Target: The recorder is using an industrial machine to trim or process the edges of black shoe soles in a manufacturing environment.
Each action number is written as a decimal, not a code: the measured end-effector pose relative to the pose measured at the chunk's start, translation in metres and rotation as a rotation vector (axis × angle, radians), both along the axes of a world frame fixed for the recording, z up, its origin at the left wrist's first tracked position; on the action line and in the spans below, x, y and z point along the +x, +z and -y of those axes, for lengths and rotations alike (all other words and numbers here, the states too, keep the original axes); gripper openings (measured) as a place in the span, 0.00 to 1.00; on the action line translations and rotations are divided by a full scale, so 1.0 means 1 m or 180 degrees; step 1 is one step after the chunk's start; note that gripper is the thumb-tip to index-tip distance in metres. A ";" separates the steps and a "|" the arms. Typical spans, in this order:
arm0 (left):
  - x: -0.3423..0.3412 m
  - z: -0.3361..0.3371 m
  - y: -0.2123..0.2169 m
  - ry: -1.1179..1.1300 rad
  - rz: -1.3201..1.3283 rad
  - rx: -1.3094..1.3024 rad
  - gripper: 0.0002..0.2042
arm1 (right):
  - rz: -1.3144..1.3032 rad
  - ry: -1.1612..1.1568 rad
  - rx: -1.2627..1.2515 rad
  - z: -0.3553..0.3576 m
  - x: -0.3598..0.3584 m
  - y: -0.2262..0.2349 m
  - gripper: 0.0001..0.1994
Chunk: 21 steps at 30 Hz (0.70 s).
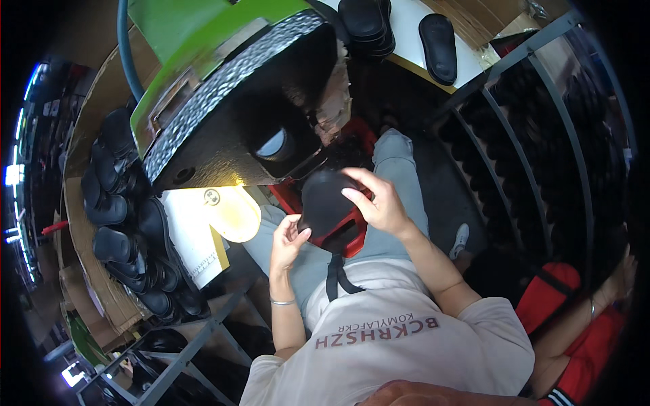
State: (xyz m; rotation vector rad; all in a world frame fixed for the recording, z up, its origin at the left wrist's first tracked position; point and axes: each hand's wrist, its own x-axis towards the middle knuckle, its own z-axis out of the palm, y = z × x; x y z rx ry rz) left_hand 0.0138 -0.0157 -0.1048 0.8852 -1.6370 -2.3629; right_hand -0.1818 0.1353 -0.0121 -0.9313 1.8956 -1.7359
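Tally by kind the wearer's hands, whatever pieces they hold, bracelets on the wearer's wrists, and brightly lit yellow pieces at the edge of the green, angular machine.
Bare hands, left hand and right hand: 2
Black, rounded, sole-shaped piece: 1
Thin silver bracelet: 1
Yellow, round-ended flat piece: 1
Total: 5

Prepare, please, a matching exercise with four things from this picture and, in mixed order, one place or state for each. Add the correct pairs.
Things:
1. black, smooth, sole-shaped piece
2. pale-yellow, flat, rounded piece
3. green, painted machine housing
4. brown cardboard box

Places or states:
A. at the left, around a heap of black footwear
B. brightly lit, reaching past the edge of the white table
C. in the fingers of the left hand and right hand
D. at the top, with a crinkled silvery strip along its edge

Pairs: 1-C, 2-B, 3-D, 4-A
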 end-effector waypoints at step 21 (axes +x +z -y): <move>-0.106 -0.027 0.111 0.1297 -0.0634 -0.2226 0.06 | 0.1309 -0.0169 -0.0617 0.001 0.003 0.003 0.18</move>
